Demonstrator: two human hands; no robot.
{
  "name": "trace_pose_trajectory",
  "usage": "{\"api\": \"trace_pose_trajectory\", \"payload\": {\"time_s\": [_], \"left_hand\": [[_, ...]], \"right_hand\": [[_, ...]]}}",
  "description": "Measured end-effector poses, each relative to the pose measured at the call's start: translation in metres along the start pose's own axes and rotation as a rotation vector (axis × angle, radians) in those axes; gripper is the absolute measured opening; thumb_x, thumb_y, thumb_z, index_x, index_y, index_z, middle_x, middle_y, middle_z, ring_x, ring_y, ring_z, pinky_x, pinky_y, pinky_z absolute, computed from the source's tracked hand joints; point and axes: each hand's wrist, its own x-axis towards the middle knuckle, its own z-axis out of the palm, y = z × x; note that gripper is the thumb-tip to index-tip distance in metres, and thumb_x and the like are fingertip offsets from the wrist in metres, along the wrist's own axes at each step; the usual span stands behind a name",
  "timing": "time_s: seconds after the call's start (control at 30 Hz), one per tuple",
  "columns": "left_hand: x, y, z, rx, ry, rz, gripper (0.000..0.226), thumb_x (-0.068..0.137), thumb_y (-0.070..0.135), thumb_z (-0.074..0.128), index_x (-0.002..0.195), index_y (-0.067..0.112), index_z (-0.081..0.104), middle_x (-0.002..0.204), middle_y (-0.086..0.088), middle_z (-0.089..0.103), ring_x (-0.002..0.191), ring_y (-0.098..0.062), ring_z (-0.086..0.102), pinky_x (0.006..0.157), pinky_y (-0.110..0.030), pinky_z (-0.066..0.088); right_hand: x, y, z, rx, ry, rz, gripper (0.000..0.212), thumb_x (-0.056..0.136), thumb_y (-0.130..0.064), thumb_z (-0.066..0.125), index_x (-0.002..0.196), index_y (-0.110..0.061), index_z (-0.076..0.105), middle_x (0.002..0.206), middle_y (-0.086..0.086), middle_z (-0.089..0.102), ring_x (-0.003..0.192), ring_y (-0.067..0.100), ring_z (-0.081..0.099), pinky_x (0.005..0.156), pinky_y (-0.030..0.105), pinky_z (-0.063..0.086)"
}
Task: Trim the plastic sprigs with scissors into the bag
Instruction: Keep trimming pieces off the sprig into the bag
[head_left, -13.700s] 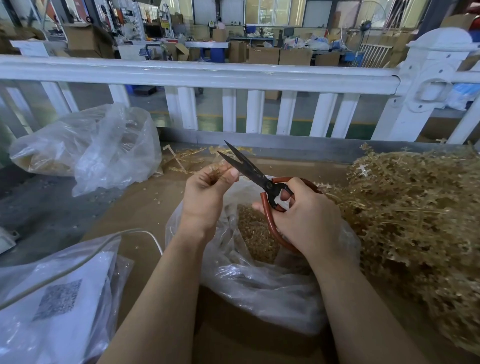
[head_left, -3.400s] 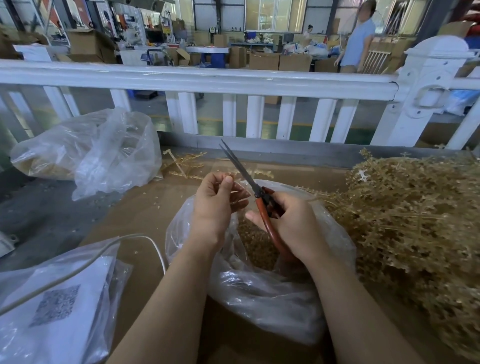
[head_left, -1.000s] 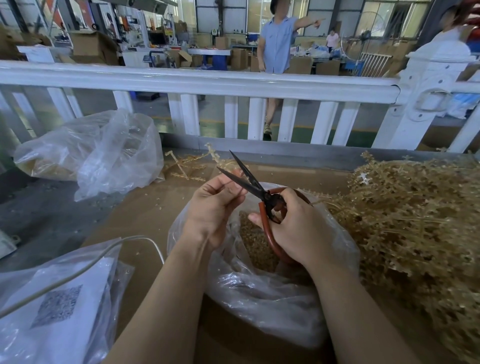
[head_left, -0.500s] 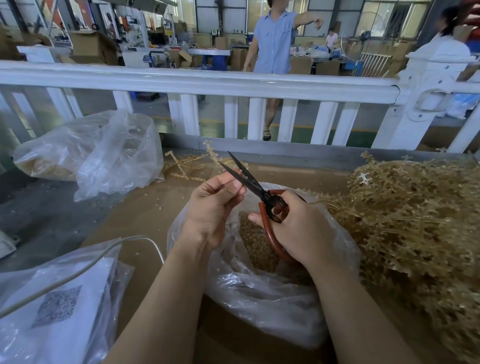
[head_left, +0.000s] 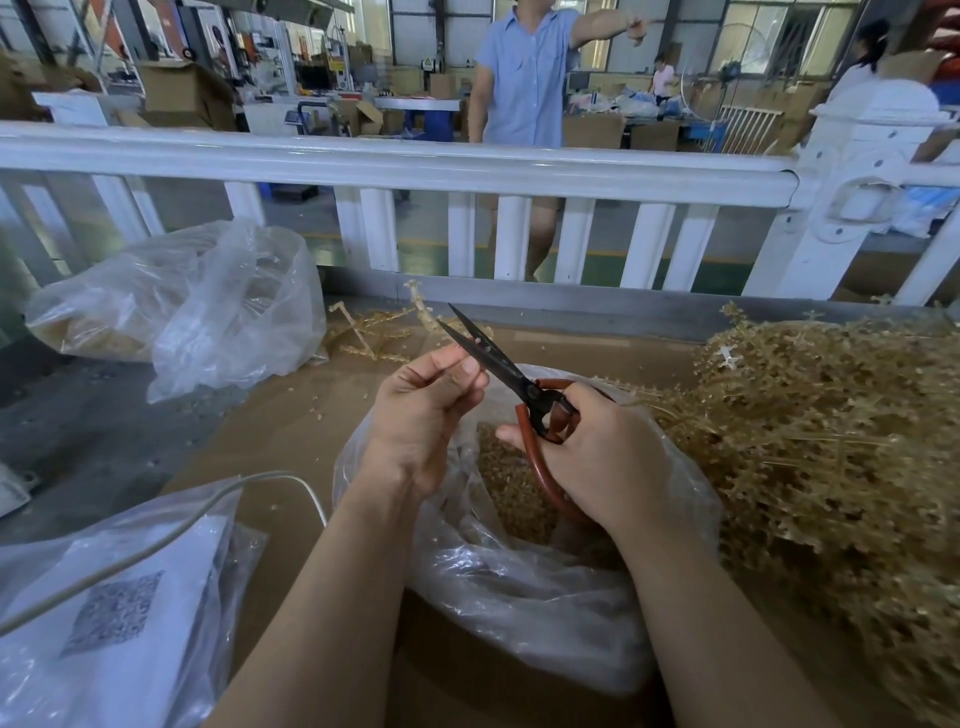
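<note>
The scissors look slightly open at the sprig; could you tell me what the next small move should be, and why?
Probably squeeze the scissors closed. The right hand grips their red handles, the blades stand slightly apart around the sprig pinched by the left hand, and the open bag lies right below to catch the cut piece.

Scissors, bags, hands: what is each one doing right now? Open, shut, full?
Scissors: blades slightly open, at the sprig.
Sprig: pinched, sticking up past the blades.
Left hand: pinching the sprig.
Right hand: gripping the red handles.
Bag: open, trimmings inside.
Far bag: crumpled, partly filled.
Pile: heaped beside the bag.
</note>
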Motion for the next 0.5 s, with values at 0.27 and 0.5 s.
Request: {"api": "trace_pose_trajectory", "payload": {"time_s": [0.27, 0.5], "left_hand": [[0.0013, -0.0008, 0.0014, 0.058, 0.022, 0.010, 0.011, 0.078, -0.006, 0.063, 0.085, 0.002, 0.065, 0.069, -0.002, 0.066, 0.063, -0.010, 0.064, 0.069, -0.020, 0.056], [0.0016, -0.0001, 0.0008, 0.105, 0.009, 0.022, 0.014, 0.085, -0.010, 0.058, 0.086, 0.002, 0.065, 0.071, -0.003, 0.065, 0.064, -0.011, 0.062, 0.069, -0.020, 0.056]], "right_hand": [[0.0014, -0.0006, 0.0006, -0.012, 0.023, -0.010, 0.070, 0.073, -0.082, 0.052, 0.104, -0.022, 0.069, 0.085, -0.012, 0.072, 0.064, 0.001, 0.053, 0.057, 0.006, 0.036], [0.0009, -0.0001, 0.0004, -0.006, 0.040, -0.028, 0.065, 0.074, -0.079, 0.057, 0.104, -0.022, 0.070, 0.085, -0.012, 0.072, 0.064, 0.000, 0.054, 0.059, 0.005, 0.037]]}}
